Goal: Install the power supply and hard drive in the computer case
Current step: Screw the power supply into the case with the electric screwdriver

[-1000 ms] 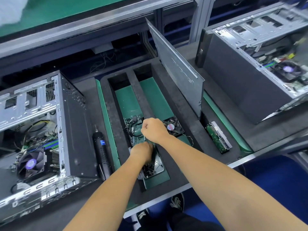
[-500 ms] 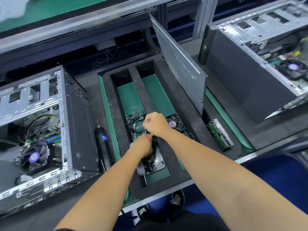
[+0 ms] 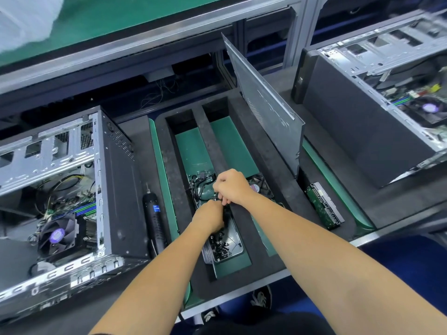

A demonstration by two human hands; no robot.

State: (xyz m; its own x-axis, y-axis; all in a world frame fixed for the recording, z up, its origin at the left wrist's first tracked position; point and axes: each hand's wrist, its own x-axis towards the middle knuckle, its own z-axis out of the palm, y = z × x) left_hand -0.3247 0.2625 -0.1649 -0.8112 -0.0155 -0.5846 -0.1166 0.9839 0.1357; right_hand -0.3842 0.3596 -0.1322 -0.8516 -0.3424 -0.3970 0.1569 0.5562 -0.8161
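Hands meet over the middle of a black foam tray (image 3: 242, 151), seen from your head camera looking down. Your left hand (image 3: 210, 217) is curled over a small metal dish of black screws (image 3: 223, 247); whether it pinches a screw cannot be told. Your right hand (image 3: 231, 186) is closed in a loose fist just above it, fingers pinched on something small and hidden, at the edge of a bundle of black cables (image 3: 200, 183).

The hard drive (image 3: 324, 205) lies circuit-side up in the tray's right slot, well apart from both hands. It is likely dense, rigid and shock-sensitive, so take it by its long metal edges, not the board. The power supply cannot be identified with certainty; the fan (image 3: 260, 187) partly hidden behind your right hand may belong to it.

The open computer case (image 3: 72, 189) sits to your left, an electric screwdriver (image 3: 154, 218) lying between it and the tray. A loose side panel (image 3: 268, 112) stands upright to the right.
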